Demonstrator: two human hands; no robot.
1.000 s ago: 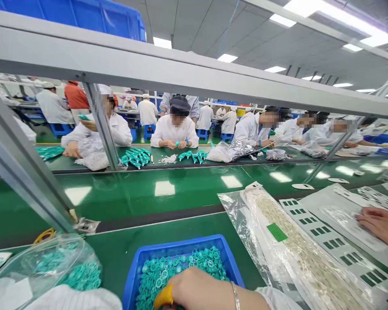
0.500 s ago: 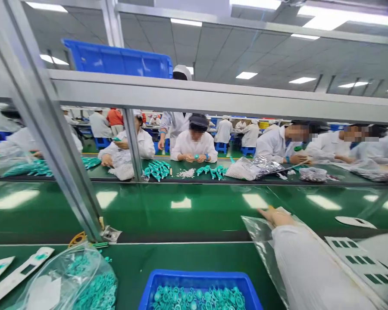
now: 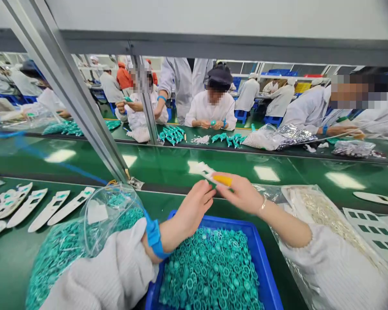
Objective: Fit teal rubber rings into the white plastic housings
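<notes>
My right hand (image 3: 241, 191) is closed on a white flat part (image 3: 207, 171) with a dark window; a yellow piece (image 3: 222, 179) shows at its fingers. Beside it, my left hand (image 3: 194, 206), with a blue band on the wrist, has its fingers bent near the white part's lower end; whether they touch it is unclear. Below both hands stands a blue tray (image 3: 267, 262) full of small teal rings. To the left lies a clear bag (image 3: 63, 249) of teal pieces.
Several white long parts (image 3: 60, 206) lie at the left. A metal post (image 3: 80, 94) slants down at the left. At the right are a plastic bag (image 3: 330, 215) and a white sheet with windows (image 3: 375, 232). People in white work across the green conveyor (image 3: 168, 165).
The view has tilted down, showing more of the tray. My right hand has come back from over the conveyor with the white part, and my left hand has entered the view.
</notes>
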